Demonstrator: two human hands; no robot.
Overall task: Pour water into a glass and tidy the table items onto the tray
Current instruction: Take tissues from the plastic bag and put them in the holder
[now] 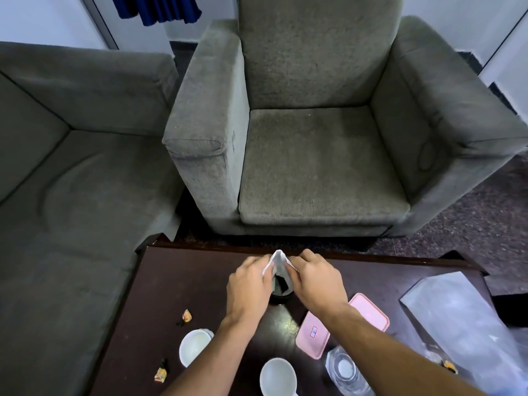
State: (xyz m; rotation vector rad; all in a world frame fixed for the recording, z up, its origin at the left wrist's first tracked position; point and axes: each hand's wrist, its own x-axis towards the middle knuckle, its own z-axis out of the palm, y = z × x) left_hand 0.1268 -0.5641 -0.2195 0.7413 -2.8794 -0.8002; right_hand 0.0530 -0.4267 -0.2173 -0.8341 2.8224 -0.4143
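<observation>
My left hand (248, 284) and my right hand (315, 281) both pinch a white tissue (277, 260) over a small dark holder (281, 294) at the far side of the dark table (177, 281). The holder is mostly hidden by my hands. A pink tray (311, 337) lies under my right forearm. A clear plastic water bottle (347, 371) with a white cap stands near the front edge. Two white cups (195, 347) (277, 377) sit in front of me.
Two wrapped candies (186, 315) (161, 374) lie on the table's left part, another (448, 365) at the right. A clear plastic bag (463, 318) covers the right end. A grey armchair (314, 155) stands beyond the table, a grey sofa (65, 181) to the left.
</observation>
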